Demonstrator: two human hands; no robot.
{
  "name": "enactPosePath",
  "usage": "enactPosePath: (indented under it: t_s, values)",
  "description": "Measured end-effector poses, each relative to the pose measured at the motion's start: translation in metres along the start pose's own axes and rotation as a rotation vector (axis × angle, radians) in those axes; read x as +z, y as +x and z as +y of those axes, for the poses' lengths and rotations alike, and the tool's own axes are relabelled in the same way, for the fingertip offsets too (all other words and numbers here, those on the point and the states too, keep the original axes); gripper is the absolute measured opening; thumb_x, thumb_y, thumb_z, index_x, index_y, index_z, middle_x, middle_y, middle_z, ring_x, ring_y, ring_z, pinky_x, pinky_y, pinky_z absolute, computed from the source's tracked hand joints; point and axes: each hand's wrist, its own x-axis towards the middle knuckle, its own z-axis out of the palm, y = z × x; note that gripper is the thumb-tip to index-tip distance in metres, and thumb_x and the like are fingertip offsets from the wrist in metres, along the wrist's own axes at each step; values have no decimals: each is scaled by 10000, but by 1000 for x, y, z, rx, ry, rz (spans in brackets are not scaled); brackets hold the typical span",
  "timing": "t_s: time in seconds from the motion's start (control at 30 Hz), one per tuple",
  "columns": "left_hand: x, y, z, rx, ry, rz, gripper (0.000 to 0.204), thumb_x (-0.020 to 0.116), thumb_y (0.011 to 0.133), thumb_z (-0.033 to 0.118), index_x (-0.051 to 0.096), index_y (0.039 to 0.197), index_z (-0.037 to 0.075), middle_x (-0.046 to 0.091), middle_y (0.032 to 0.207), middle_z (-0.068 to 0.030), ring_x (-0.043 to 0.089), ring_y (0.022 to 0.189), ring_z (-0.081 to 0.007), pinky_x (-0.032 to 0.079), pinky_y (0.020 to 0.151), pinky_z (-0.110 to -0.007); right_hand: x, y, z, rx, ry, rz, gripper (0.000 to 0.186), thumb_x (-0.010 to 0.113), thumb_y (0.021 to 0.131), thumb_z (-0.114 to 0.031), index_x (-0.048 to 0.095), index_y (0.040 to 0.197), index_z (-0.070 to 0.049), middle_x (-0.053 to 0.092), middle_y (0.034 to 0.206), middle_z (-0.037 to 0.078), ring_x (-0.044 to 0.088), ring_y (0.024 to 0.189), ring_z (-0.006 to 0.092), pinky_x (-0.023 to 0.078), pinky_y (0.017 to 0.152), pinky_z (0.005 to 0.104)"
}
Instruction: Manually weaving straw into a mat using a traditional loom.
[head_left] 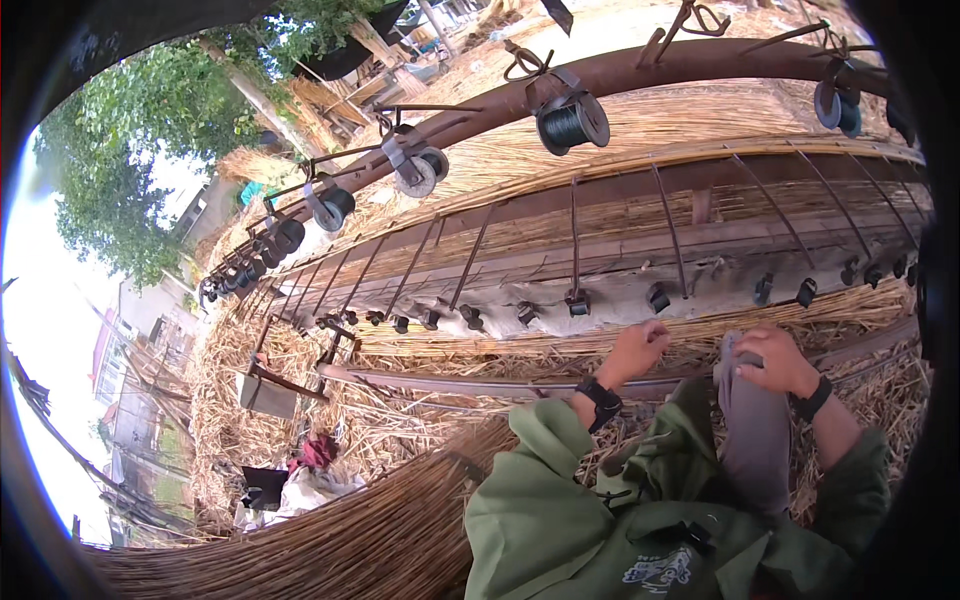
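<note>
My left hand (634, 354) is in front of the long wooden beam (620, 295), its fingers curled together; whatever they may hold is too small to make out. To its right, my right hand (778, 362) is at my grey-trousered knee (750, 420), fingers half bent and a gap between thumb and fingertips. I see nothing in it. Small black spools (577, 302) hang in a row along the beam's front, just beyond both hands. Pale reeds (480, 343) lie below the beam, and thin metal rods (670, 230) cross over it.
Above runs a rusty pipe (660, 72) carrying larger wire spools (572, 122). A reed mat (690, 125) stretches behind it. A horizontal rail (450, 382) passes near my knees. Bundled reeds (390, 510) lie at lower left, beside a white sack (310, 492); loose straw (225, 430) covers the ground.
</note>
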Motion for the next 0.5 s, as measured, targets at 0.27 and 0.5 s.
enactPosePath:
  t_s: [0.27,0.5]
  values:
    - [124,-25,-86,160,485,-637,433,605,854,293,575,1199,34,632,1126,-195,606,1036,-328,458,923,-403,4,-15,5,41,-34,126,247,704,722,-207,648,910,-57,610,977,116,543,975,335,446,869,413]
    - [99,-41,-69,15,92,-483,352,545,895,258,591,1157,28,690,854,-113,663,718,-228,506,634,-337,49,-31,54,169,12,187,255,655,784,-204,624,980,-44,574,1065,146,515,1051,339,422,917,416]
